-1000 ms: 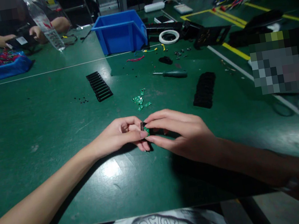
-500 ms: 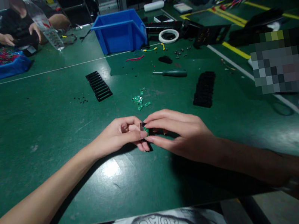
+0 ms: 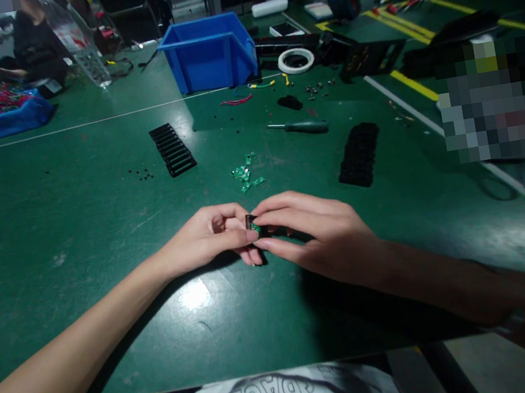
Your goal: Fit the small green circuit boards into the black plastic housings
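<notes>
Just in front of me, my left hand [image 3: 211, 234] pinches a small black plastic part [image 3: 248, 220] between thumb and fingers. A small green circuit board [image 3: 256, 228] lies against that part, partly covered by my thumb. From the other side, the fingertips of my right hand [image 3: 324, 226] press on the same part and board. Beyond my hands is a loose pile of green circuit boards [image 3: 242, 174]. A black slotted frame [image 3: 173, 149] lies to the left of the pile, and a row of black plastic parts [image 3: 360, 156] to the right.
A screwdriver [image 3: 306, 126] lies behind the circuit boards. Farther back stand a blue bin [image 3: 214, 61], a white tape ring [image 3: 295, 61] and a plastic bottle [image 3: 89, 61]. Tiny black bits [image 3: 142, 174] are scattered left. Co-workers sit across the table, one holding a blue tool [image 3: 345, 2].
My hands and the part they hold have barely moved. Across the table, the co-worker at left has shifted a hand leftward toward the wire tray, and the blue tool at right has turned.
</notes>
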Available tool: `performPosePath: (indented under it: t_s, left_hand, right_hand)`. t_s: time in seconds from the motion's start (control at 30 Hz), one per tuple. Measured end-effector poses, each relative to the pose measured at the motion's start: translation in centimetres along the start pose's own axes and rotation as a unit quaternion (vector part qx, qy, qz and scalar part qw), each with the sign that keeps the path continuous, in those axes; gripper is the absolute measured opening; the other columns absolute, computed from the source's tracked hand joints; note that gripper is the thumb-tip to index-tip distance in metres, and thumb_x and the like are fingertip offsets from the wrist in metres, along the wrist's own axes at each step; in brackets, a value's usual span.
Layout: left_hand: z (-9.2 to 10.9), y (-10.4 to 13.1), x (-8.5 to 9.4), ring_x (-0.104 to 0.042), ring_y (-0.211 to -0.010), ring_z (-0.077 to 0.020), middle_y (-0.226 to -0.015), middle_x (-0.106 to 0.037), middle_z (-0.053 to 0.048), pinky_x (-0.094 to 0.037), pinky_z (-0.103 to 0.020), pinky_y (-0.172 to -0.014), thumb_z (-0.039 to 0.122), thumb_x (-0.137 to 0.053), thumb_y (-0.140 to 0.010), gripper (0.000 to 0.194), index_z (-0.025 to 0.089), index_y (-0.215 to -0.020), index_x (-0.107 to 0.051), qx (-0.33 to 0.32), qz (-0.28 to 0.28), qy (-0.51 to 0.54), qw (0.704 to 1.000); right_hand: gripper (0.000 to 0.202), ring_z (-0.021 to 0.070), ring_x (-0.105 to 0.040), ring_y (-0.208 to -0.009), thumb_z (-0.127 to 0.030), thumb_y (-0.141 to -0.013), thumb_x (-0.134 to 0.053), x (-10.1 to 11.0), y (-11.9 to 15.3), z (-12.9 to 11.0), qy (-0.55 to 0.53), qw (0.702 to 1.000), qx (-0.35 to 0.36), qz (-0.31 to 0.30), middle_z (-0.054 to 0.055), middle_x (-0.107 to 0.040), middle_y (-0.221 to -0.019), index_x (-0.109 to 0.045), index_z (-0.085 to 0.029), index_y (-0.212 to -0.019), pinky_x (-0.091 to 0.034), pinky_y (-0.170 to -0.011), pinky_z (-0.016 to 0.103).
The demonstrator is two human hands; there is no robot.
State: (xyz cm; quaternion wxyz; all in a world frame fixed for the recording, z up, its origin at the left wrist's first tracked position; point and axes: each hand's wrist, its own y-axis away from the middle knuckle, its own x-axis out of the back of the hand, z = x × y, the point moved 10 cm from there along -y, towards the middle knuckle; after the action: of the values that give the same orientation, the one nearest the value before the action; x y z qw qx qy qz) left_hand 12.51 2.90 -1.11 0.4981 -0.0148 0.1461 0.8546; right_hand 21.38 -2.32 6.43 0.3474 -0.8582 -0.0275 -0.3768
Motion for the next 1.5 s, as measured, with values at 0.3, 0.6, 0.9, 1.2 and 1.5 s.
performPosePath:
  t_s: [0.3,0.6,0.9,1.2,1.5]
  left_hand:
    - [-0.06,-0.07,-0.02,-0.074,-0.074,-0.0171,-0.079,-0.075,-0.009,-0.059,-0.026,-0.071,0.031,-0.070,-0.091,0.024,0.011,-0.096,-0.057,0.002,-0.001,-0.001,1.000]
    - [0.04,0.05,-0.04,-0.074,-0.073,-0.0163,-0.079,-0.075,-0.009,-0.059,-0.026,-0.072,0.029,-0.071,-0.090,0.024,0.013,-0.089,-0.054,0.000,0.006,-0.003,1.000]
    - [-0.05,-0.02,-0.07,-0.074,-0.074,-0.0165,-0.079,-0.075,-0.008,-0.060,-0.026,-0.073,0.029,-0.072,-0.089,0.025,0.011,-0.096,-0.057,0.007,0.009,-0.004,1.000]
    - [-0.06,0.02,0.00,-0.074,-0.074,-0.0163,-0.079,-0.074,-0.008,-0.060,-0.027,-0.072,0.027,-0.073,-0.089,0.024,0.011,-0.096,-0.057,0.006,0.009,-0.003,1.000]
    - [-0.27,0.02,0.00,-0.074,-0.073,-0.0154,-0.076,-0.074,-0.006,-0.059,-0.024,-0.070,0.025,-0.073,-0.088,0.022,0.011,-0.095,-0.057,0.007,0.008,-0.003,1.000]
  right_hand:
    - [0.016,0.0182,-0.071,-0.103,-0.022,-0.090,-0.070,-0.17,-0.10,-0.22,0.013,1.000,0.009,-0.017,0.008,-0.073,-0.113,-0.072,-0.017,-0.106,-0.057,-0.091,0.029]
    - [0.015,0.0181,-0.071,-0.098,-0.020,-0.089,-0.069,-0.37,-0.10,-0.37,0.028,0.999,0.010,-0.026,0.007,-0.073,-0.111,-0.071,-0.016,-0.103,-0.055,-0.088,0.027]
    - [0.014,0.0184,-0.071,-0.100,-0.023,-0.090,-0.067,-0.48,-0.07,-0.65,0.073,0.996,0.026,-0.039,0.007,-0.073,-0.112,-0.071,-0.017,-0.103,-0.054,-0.087,0.027]
    - [0.014,0.0182,-0.072,-0.100,-0.025,-0.091,-0.067,-0.57,-0.07,-0.76,0.085,0.995,0.028,-0.046,0.006,-0.073,-0.113,-0.071,-0.017,-0.102,-0.055,-0.086,0.027]
    - [0.016,0.0188,-0.072,-0.099,-0.026,-0.093,-0.064,-0.82,0.01,-0.94,0.104,0.992,0.037,-0.063,0.007,-0.073,-0.115,-0.071,-0.016,-0.103,-0.055,-0.083,0.027]
